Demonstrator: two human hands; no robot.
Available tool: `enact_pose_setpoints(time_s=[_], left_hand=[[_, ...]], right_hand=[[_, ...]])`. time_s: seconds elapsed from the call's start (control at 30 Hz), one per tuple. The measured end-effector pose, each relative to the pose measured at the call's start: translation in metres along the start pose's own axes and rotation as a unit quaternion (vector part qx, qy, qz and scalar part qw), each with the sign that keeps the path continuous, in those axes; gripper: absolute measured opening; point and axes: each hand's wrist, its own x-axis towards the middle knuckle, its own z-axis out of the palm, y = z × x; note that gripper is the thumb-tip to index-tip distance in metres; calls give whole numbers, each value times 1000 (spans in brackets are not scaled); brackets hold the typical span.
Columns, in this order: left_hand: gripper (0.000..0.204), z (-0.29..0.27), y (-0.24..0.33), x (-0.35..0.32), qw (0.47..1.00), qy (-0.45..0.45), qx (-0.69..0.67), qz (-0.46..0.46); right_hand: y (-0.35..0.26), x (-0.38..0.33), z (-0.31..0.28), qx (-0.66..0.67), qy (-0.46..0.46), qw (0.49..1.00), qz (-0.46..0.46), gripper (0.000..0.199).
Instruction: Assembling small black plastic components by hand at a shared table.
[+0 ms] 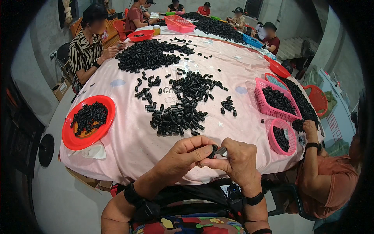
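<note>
1. Head view: the small black piece (213, 150) is in the left hand, nearer the wearer than the near black pile (177, 119) and a little to its right.
2. Left hand (189, 151): thumb and fingertips pinch that piece.
3. Right hand (241, 160): fingers closed around a flat metal tool (221, 151), its end beside the piece.
4. The piece looks light, stiff and perhaps slippery; gripping its sides, clear of the metal, seems best.
5. Left of the pile: a red plate (82, 144).
</note>
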Motion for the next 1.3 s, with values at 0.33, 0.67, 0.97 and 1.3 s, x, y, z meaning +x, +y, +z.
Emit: enact_pose_setpoints(time_s=[0.33,0.67,0.97,1.3], left_hand=[[19,3,2,-2,1000,1,-8,5],[21,5,0,0,999,6,-45,-6],[26,21,38,-17,993,16,102,64],[32,126,37,-57,844,-466,-259,-52]], right_hand=[[0,-1,3,-8,-12,1000,-20,55],[-11,6,-12,158,39,985,52,44],[-2,0,-10,241,80,957,139,36],[-13,1,-8,250,86,951,159,34]])
